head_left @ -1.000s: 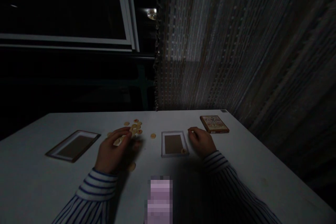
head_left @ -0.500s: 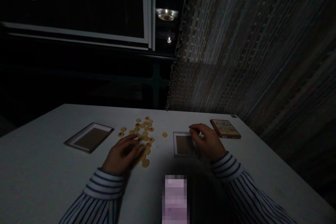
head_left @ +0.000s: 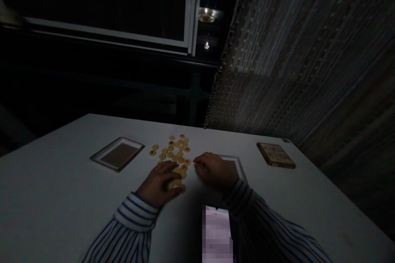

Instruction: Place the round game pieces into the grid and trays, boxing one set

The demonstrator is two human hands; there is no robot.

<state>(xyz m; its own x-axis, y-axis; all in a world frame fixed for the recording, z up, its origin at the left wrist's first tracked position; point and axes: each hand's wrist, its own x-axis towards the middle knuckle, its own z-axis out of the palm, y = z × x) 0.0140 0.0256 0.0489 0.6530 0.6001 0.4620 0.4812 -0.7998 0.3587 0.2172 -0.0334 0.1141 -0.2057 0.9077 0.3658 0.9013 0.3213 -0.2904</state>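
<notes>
Round wooden Chinese chess pieces (head_left: 175, 158) lie in a loose cluster on the white table, some showing red or black marks. My left hand (head_left: 160, 183) rests over the near end of the cluster, thumb and fingers apart around several pieces. Just right of the cluster is my right hand (head_left: 216, 172), its fingers curled in; whatever they hold, if anything, is hidden. Under and behind this hand lies an open shallow tray (head_left: 242, 170), partly covered by it. Another open shallow tray (head_left: 118, 154) sits left of the pieces.
A flat printed box (head_left: 275, 155) lies toward the table's right edge. At the near edge is a phone-like object (head_left: 217, 234), partly pixelated. A bead-string curtain (head_left: 265, 70) hangs behind at the right. The room is dim.
My right hand has moved left from over the right tray to beside the cluster, where it covers the spot of a lone piece. My left hand has come lower onto the near pieces. The view has shifted.
</notes>
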